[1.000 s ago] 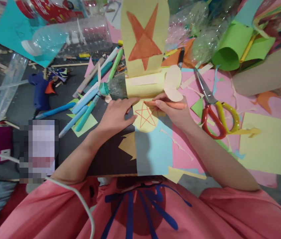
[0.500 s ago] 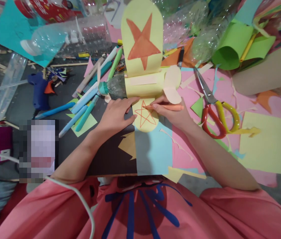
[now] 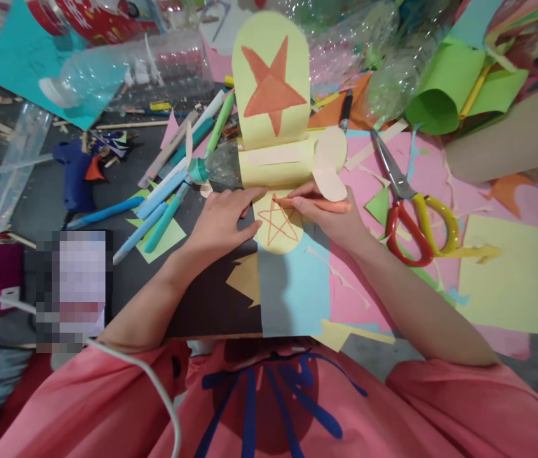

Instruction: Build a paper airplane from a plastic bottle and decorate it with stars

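A bottle plane wrapped in yellow paper lies across the table, its far wing bearing a filled orange star. The near yellow wing carries an orange star outline. My right hand pinches an orange marker with its tip at the top of that outline. My left hand lies flat with its fingers stretched out, pressing the wing's left edge against the black board.
Red and yellow scissors lie right of my right hand. Several blue and green markers and a blue glue gun lie to the left. Clear bottles, green rolled paper and paper scraps crowd the back and right.
The marker tip has shifted slightly along the top of the star outline. The far wing has dropped a little lower in view. My left hand stays pressed in place.
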`<state>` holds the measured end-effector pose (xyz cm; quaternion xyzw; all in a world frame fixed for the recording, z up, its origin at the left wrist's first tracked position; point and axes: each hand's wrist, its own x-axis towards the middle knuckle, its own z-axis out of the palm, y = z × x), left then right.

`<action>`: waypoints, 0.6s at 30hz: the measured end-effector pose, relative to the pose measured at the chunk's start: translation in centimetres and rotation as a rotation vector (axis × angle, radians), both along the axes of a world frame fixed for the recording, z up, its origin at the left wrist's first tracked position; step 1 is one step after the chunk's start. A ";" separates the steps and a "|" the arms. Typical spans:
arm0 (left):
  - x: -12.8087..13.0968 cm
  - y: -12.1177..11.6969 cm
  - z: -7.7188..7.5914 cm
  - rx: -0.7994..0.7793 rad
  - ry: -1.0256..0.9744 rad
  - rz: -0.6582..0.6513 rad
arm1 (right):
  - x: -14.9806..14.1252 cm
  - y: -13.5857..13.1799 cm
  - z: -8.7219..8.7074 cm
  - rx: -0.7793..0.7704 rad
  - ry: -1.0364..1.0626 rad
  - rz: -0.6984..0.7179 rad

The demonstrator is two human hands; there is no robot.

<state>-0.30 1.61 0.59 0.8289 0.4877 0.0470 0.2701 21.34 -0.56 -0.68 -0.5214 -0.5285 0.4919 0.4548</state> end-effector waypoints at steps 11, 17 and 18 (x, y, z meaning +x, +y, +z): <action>-0.1 0.0 0.1 0.004 -0.019 -0.002 | 0.2 0.2 0.0 -0.002 -0.027 -0.031; -0.1 0.0 0.1 0.012 -0.038 -0.006 | 0.1 0.1 -0.1 -0.025 -0.031 -0.030; -0.1 0.0 0.1 0.015 -0.037 -0.007 | 0.1 0.0 -0.1 -0.031 -0.021 -0.024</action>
